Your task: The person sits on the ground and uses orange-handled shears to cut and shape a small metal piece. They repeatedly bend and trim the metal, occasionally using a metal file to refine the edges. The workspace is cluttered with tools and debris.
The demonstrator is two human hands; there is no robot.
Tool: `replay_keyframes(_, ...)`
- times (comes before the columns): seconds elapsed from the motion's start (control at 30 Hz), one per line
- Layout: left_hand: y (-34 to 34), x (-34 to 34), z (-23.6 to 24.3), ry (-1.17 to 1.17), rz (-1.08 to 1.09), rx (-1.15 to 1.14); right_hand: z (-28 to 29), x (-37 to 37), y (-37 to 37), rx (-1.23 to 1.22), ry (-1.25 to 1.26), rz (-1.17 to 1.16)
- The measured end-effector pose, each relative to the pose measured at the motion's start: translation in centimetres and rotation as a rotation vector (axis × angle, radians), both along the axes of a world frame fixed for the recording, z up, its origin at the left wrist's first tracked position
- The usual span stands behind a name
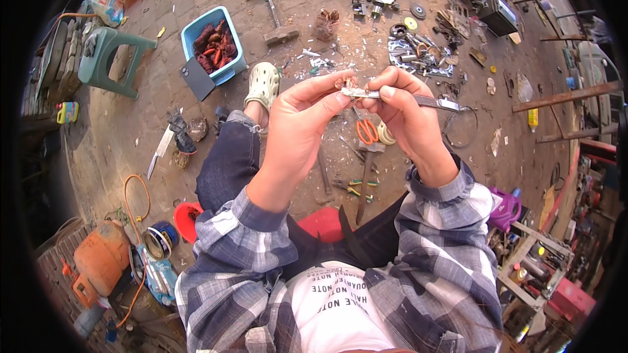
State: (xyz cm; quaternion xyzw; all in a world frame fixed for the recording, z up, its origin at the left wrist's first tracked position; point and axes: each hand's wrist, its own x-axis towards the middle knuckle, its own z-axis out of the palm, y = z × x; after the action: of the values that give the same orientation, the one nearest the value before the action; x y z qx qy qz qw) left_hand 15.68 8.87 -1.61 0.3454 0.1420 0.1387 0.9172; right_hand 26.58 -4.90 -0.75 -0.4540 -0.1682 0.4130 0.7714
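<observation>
Both my hands are raised together above my lap, fingertips nearly meeting. My left hand (294, 121) pinches a small copper-coloured piece (347, 82) between thumb and fingers. In my right hand (409, 114) is a slim, flat metal tool (428, 100) with a dark handle; its pale, narrow end (360, 93) lies against the copper-coloured piece at my left fingertips. Whether that end is a blade I cannot tell. Below the hands, on the ground, lie orange-handled scissors (367, 132), a hammer (370, 148) and pliers with green and yellow handles (360, 186).
A blue tub (237, 68) of reddish-brown scrap stands ahead left, near a sledgehammer (281, 36) and a green stool (104, 65). Metal parts (422, 52) lie scattered ahead right. A large knife (161, 150) lies at left, beyond an orange gas cylinder (101, 252).
</observation>
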Motion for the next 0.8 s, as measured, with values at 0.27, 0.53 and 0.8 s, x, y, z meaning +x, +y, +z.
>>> replay_keyframes(0.27,0.3,0.2,0.3,0.005,0.006,-0.082,-0.1,-1.1,0.7,-0.051,-0.401,-0.152)
replay_keyframes(0.53,0.3,0.1,0.7,-0.080,-0.008,-0.062,-0.2,1.1,-0.7,0.032,-0.156,-0.247)
replay_keyframes(0.8,0.0,-0.1,0.6,-0.029,0.081,0.321,2.2,-2.1,0.8,-0.274,-0.750,-0.251)
